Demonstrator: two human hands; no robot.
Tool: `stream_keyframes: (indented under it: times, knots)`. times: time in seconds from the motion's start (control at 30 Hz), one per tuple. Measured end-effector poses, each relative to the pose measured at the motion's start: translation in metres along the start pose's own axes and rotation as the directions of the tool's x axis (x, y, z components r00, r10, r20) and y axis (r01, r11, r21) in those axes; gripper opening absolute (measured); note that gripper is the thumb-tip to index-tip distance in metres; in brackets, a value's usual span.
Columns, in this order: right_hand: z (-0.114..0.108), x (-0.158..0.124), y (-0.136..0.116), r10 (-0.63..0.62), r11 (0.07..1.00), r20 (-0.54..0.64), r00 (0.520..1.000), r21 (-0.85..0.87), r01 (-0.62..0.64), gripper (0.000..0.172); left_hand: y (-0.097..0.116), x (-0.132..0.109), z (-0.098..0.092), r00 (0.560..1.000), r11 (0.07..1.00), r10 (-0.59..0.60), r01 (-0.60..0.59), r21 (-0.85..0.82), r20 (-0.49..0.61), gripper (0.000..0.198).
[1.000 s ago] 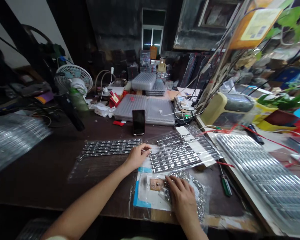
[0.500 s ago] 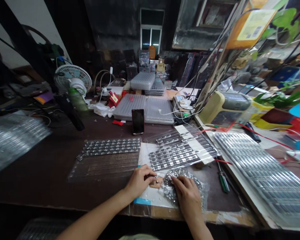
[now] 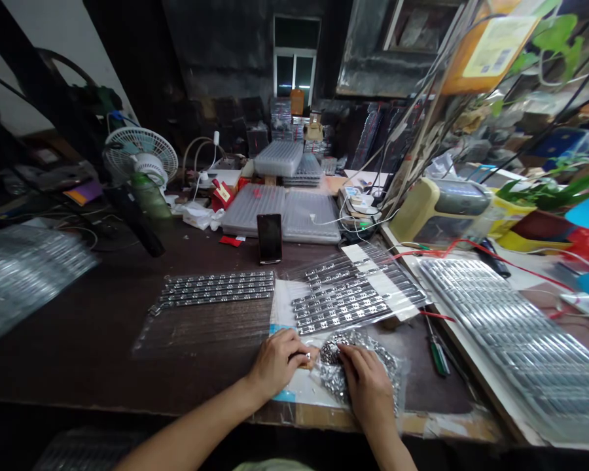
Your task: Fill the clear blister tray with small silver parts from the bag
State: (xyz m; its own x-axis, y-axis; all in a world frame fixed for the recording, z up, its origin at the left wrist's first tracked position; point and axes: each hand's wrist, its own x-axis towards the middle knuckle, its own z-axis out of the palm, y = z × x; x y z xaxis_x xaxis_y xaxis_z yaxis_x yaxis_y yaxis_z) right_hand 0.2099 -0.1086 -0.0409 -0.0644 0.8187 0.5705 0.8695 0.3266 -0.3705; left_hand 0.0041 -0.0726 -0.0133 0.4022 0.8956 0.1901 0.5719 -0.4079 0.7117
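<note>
My left hand point(image 3: 281, 361) rests near the desk's front edge with its fingers curled round a small brown piece, mostly hidden. Right beside it, my right hand point(image 3: 366, 383) lies on a heap of small shiny metal parts point(image 3: 373, 354), fingertips pinched into the heap. Both hands sit on a white sheet with a blue edge point(image 3: 299, 389). Just behind them lies a clear tray of component strips point(image 3: 353, 294) at a slant. A second set of strips point(image 3: 216, 289) lies to its left on clear film.
A phone point(image 3: 269, 237) stands upright behind the strips, with grey ribbed trays point(image 3: 282, 212) further back. A green-handled screwdriver point(image 3: 438, 353) lies to the right. A long ribbed plastic tray point(image 3: 510, 327) fills the right bench. A small fan point(image 3: 140, 157) stands at the back left.
My left hand has come back from the strip tray to the small brown piece beside my right hand. My right hand has shifted slightly on the metal parts.
</note>
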Motion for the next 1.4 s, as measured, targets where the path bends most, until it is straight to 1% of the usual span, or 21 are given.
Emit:
stream_keyframes:
  times: [0.17,0.27,0.37,0.43,0.57,0.67,0.8,0.83,0.9,1.0,1.1,1.27,1.4]
  knots:
    - [-0.007,0.005,-0.006,0.01,1.0,0.011,1.0,-0.006,-0.01,0.022,0.0,-0.001,0.002,1.0,1.0,-0.001,0.001,0.005,-0.001,0.01]
    - [-0.007,0.011,-0.02,0.025,1.0,0.058,0.998,0.012,-0.026,0.022,-0.002,0.0,0.001,1.0,0.998,-0.015,0.014,-0.063,-0.022,0.011]
    - [0.001,0.016,-0.037,0.017,0.999,0.119,0.993,0.048,-0.023,0.021,-0.006,0.004,-0.001,0.991,0.976,-0.093,0.072,-0.207,-0.097,0.013]
    - [0.008,0.017,-0.047,0.022,0.998,0.132,0.991,0.053,-0.029,0.018,-0.01,0.007,-0.003,0.981,0.956,-0.14,0.099,-0.277,-0.136,0.013]
    - [0.018,0.017,-0.055,0.031,0.999,0.16,0.987,0.023,-0.035,0.014,-0.016,0.009,-0.002,0.976,0.942,-0.158,0.103,-0.321,-0.15,0.012]
    - [0.015,0.014,-0.045,0.011,0.999,0.161,0.987,-0.044,-0.004,0.018,-0.018,0.009,-0.001,0.976,0.937,-0.168,0.114,-0.331,-0.141,0.012]
    - [0.002,0.006,-0.015,-0.075,0.976,0.166,0.983,-0.189,0.106,0.033,-0.009,0.012,-0.003,0.977,0.941,-0.19,0.153,-0.302,-0.099,0.012]
    - [-0.001,0.004,-0.008,-0.093,0.968,0.172,0.981,-0.215,0.13,0.035,-0.005,0.013,-0.004,0.98,0.949,-0.18,0.151,-0.277,-0.082,0.011]
    - [-0.006,0.001,0.001,-0.111,0.96,0.175,0.978,-0.236,0.151,0.031,0.003,0.014,-0.004,0.99,0.97,-0.128,0.114,-0.216,-0.053,0.01]
    - [-0.009,0.0,0.001,-0.08,0.97,0.155,0.985,-0.215,0.112,0.022,0.011,0.013,0.002,0.999,0.99,-0.028,0.024,-0.141,-0.026,0.009]
    - [-0.008,0.002,-0.004,-0.047,0.983,0.115,0.992,-0.173,0.066,0.025,0.011,0.009,0.01,0.999,0.995,0.032,-0.034,-0.094,-0.026,0.012]
    - [-0.005,0.002,-0.004,-0.029,0.994,0.045,0.999,-0.1,0.033,0.025,0.005,0.006,0.016,0.997,0.995,0.071,-0.073,-0.064,-0.027,0.011]
    - [-0.005,0.001,-0.004,-0.001,0.997,0.039,0.999,-0.071,0.004,0.024,0.003,0.006,0.017,0.997,0.995,0.077,-0.078,-0.063,-0.018,0.01]
